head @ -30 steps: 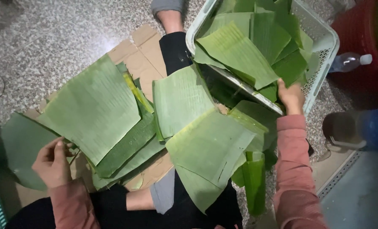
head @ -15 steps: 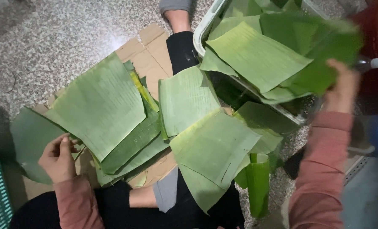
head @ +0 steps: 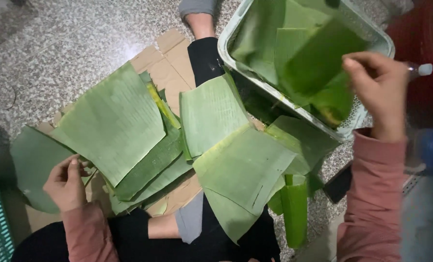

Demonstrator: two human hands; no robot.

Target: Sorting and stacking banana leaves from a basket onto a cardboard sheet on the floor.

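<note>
Your right hand (head: 379, 92) was raised over the pale green perforated plastic basket (head: 372, 41), its grip pinched on the edge of a broad, dark green banana leaf piece (head: 318, 63) that hung partly inside the basket; held by one margin like that, I judged it could split along its ribs or catch on the rim. Your left hand (head: 67, 182) lay lightly curled, grasping nothing that I could see, on the edge of the light green banana leaf stack (head: 112, 123) spread over flattened brown cardboard (head: 165, 68) on the speckled floor (head: 61, 43), so loose upper sheets could have slid off if nudged.
</note>
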